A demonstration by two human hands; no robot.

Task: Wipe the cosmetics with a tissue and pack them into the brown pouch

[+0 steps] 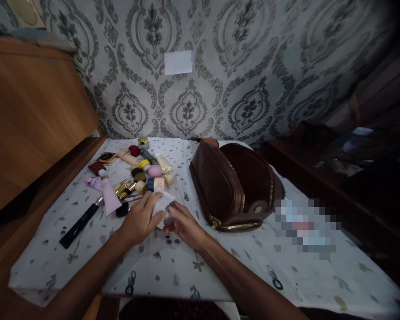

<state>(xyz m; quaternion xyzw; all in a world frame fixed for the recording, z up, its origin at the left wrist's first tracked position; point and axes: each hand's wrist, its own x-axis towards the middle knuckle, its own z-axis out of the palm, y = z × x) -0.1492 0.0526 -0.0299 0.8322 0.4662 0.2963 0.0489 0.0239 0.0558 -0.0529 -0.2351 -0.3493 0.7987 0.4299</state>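
Observation:
Over the front middle of the table, my left hand (140, 218) is closed on a crumpled white tissue (161, 202). The fingers of my right hand (188, 227) pinch a small greyish object (169, 215) against that tissue; its kind cannot be made out. Just beyond my left hand lie a pink tube (110, 198), a black-handled brush (82, 223), gold-coloured tubes (122, 189) and a jar with a dark blue band (151, 183). To the right of my hands stands a brown leather bag (216, 186), its zipped top gaping.
Several more cosmetics, among them a pink rounded item (155, 170) and a cream tube (163, 163), cluster at the back left. A wooden cabinet (36, 115) borders the left side. A pixelated patch (306, 226) hides something on the right. Patterned wallpaper (190, 111) rises behind.

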